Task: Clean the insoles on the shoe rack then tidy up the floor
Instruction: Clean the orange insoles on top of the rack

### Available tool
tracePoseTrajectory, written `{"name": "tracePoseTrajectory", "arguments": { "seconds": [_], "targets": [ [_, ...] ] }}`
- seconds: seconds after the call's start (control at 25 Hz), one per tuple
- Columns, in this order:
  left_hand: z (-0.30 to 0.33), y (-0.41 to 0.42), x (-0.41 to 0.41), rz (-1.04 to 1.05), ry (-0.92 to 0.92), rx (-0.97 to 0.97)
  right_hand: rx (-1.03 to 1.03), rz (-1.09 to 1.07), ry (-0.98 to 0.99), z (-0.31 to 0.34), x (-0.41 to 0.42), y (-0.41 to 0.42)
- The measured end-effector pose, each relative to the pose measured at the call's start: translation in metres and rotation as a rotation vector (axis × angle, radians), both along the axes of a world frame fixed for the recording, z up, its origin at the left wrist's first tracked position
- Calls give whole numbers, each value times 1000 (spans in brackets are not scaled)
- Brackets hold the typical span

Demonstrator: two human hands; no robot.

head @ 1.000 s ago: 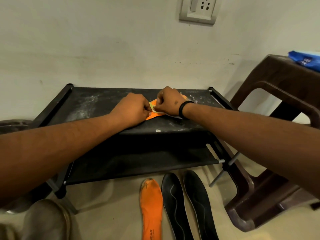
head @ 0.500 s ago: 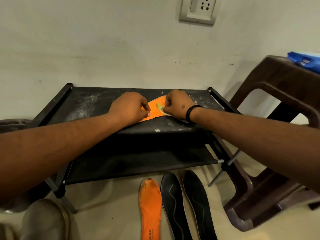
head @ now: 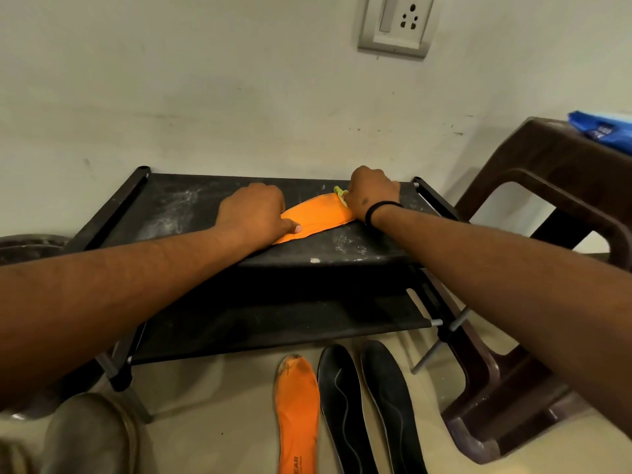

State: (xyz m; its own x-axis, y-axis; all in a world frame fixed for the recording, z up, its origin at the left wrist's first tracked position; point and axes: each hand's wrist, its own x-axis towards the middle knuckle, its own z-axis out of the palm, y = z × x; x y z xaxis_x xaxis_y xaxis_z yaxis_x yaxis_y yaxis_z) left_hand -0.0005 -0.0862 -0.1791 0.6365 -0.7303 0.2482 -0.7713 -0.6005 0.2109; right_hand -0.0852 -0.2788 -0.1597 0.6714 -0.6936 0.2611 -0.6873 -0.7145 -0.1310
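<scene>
An orange insole [head: 316, 217] lies on the top shelf of the black shoe rack [head: 178, 213]. My left hand [head: 253, 213] holds down its near end, fingers curled and thumb flat on the insole. At the insole's far end my right hand [head: 371, 192] grips a yellow-green cloth [head: 340, 192], of which only a scrap shows. A second orange insole [head: 297, 415] and two black insoles [head: 342, 405] [head: 390, 401] lie side by side on the floor in front of the rack.
White dust streaks the rack's top fabric. A brown plastic stool [head: 547, 268] stands at the right with a blue packet [head: 602, 130] on it. A round dark vessel [head: 24, 244] sits at the left. A shoe [head: 89, 436] is at the bottom left.
My right hand has slid the cloth along the insole from near my left hand to the far right end, uncovering most of the orange surface. My left hand has stayed in place.
</scene>
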Motion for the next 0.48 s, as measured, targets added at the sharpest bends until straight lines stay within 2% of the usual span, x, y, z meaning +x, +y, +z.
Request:
{"name": "tracePoseTrajectory", "arguments": {
  "seconds": [0.12,0.32,0.4,0.48],
  "targets": [
    [0,1,1,-2,37,-15,66,60,-73,-7,16,20],
    [0,1,4,-25,20,-29,292,391,-26,-3,17,48],
    [0,-1,5,-42,29,-33,341,428,-40,6,8,44],
    [3,-3,9,-52,135,-56,371,397,-134,15,-1,35]
  ]
}}
